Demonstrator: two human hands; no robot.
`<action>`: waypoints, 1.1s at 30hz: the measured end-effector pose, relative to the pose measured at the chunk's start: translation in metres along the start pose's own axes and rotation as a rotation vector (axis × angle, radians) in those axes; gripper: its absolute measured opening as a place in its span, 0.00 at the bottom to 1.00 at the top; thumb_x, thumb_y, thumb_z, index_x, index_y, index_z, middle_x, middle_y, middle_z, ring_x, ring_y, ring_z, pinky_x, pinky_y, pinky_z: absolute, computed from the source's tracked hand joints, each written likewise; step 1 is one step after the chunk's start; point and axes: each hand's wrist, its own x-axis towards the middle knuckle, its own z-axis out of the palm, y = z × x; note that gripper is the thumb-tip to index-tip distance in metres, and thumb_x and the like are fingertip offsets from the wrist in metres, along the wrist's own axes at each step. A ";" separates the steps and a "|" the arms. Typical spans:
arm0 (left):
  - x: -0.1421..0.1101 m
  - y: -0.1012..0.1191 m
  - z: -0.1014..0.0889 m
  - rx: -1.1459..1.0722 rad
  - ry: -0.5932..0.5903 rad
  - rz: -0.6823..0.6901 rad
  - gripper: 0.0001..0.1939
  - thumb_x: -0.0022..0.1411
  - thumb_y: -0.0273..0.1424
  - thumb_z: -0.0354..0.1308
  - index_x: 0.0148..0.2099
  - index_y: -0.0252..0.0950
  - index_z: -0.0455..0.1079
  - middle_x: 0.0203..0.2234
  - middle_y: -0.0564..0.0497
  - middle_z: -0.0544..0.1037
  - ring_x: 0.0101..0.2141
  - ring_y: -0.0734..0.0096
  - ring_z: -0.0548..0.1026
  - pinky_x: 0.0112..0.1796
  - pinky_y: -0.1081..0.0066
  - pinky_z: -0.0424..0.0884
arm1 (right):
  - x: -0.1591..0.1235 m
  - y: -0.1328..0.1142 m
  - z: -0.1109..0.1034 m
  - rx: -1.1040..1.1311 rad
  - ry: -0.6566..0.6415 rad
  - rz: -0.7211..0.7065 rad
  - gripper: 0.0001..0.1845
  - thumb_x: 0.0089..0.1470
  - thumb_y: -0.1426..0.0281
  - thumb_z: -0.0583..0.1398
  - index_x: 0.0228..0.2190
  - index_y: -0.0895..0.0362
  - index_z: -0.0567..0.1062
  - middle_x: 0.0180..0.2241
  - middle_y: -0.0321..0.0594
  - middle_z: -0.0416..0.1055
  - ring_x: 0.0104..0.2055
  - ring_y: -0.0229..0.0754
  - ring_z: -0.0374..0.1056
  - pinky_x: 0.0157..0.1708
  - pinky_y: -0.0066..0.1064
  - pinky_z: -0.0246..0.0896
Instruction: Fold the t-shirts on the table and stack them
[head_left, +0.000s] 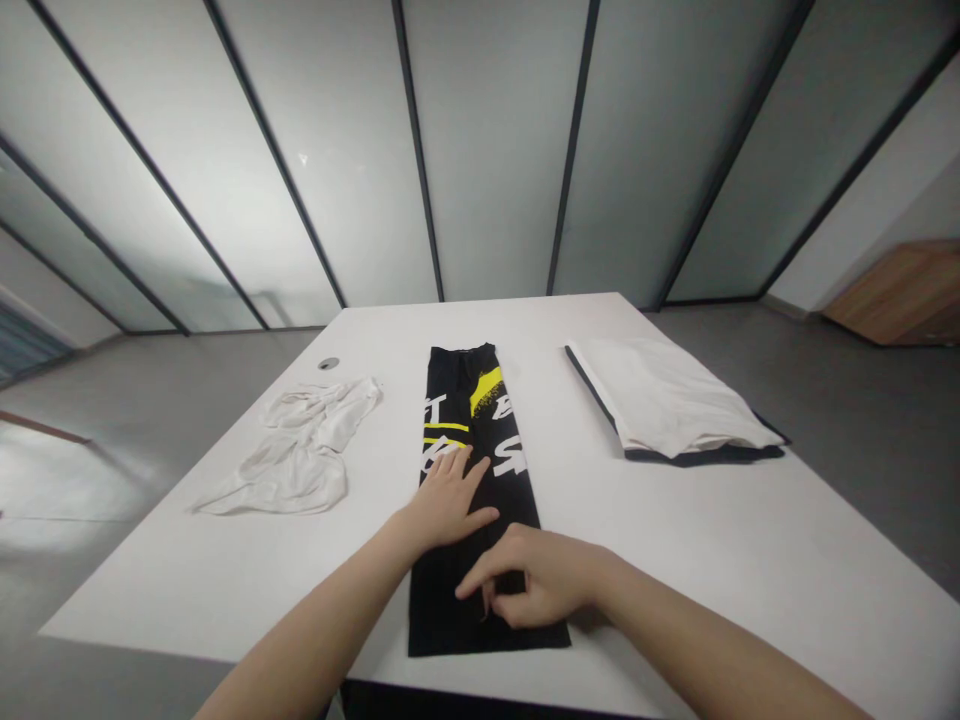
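Note:
A pair of black trousers with white lettering and yellow marks lies lengthwise on the white table, waistband at the far end. The two legs lie side by side. My left hand rests flat on the middle of the trousers, its fingers spread. Over the lower legs, near the hem end, is my right hand. Its fingers bend downward and stand apart, with the index finger pointing left; no cloth shows gripped in it.
A crumpled white garment lies on the left of the white table. On the right, a folded white garment sits on a dark cloth. A round grommet is set near the left edge. Frosted glass panels stand behind.

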 end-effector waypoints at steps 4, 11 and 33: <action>-0.001 -0.004 -0.031 -0.119 -0.109 0.146 0.21 0.67 0.47 0.65 0.55 0.41 0.77 0.48 0.44 0.80 0.52 0.52 0.76 0.53 0.58 0.71 | -0.003 0.003 -0.011 -0.208 0.105 0.101 0.18 0.48 0.83 0.60 0.38 0.54 0.81 0.36 0.36 0.83 0.40 0.42 0.76 0.42 0.31 0.67; -0.001 -0.012 -0.043 -0.262 -0.293 0.371 0.13 0.62 0.32 0.65 0.50 0.42 0.81 0.32 0.53 0.80 0.35 0.65 0.77 0.37 0.68 0.69 | 0.000 0.007 -0.004 -0.459 -0.069 -0.006 0.19 0.51 0.80 0.63 0.42 0.51 0.85 0.39 0.39 0.79 0.45 0.47 0.73 0.52 0.38 0.65; -0.003 0.002 -0.031 -0.220 -0.234 0.516 0.16 0.56 0.41 0.74 0.43 0.40 0.78 0.34 0.52 0.80 0.36 0.62 0.78 0.37 0.67 0.68 | 0.000 -0.003 0.004 -0.131 0.097 -0.019 0.16 0.48 0.77 0.62 0.39 0.53 0.81 0.26 0.30 0.77 0.28 0.38 0.72 0.35 0.29 0.66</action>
